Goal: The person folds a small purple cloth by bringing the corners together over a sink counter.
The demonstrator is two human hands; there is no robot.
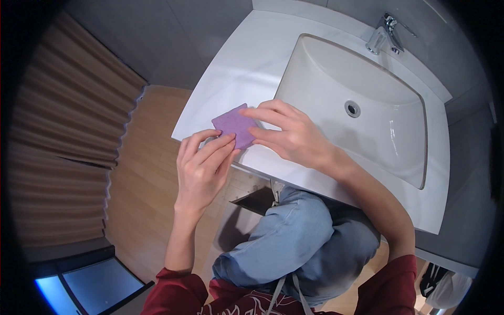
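A small purple cloth point(231, 122), folded into a rough square, is at the front left part of the white countertop. My left hand point(198, 165) pinches its near left edge, with the fingertips on top. From the other side, my right hand point(294, 134) has its thumb and fingers at the right edge and upper corner. The undersides of the cloth and of my fingertips are hidden, so I cannot tell whether the cloth touches the counter.
Right of my hands, a white basin point(325, 68) with a metal drain point(352, 108) is set into the countertop point(231, 68). A chrome faucet point(386, 34) stands behind it. Brown curtains point(68, 131) hang at the left over a wood-look floor point(142, 184). My jeans-clad legs are below the counter's edge.
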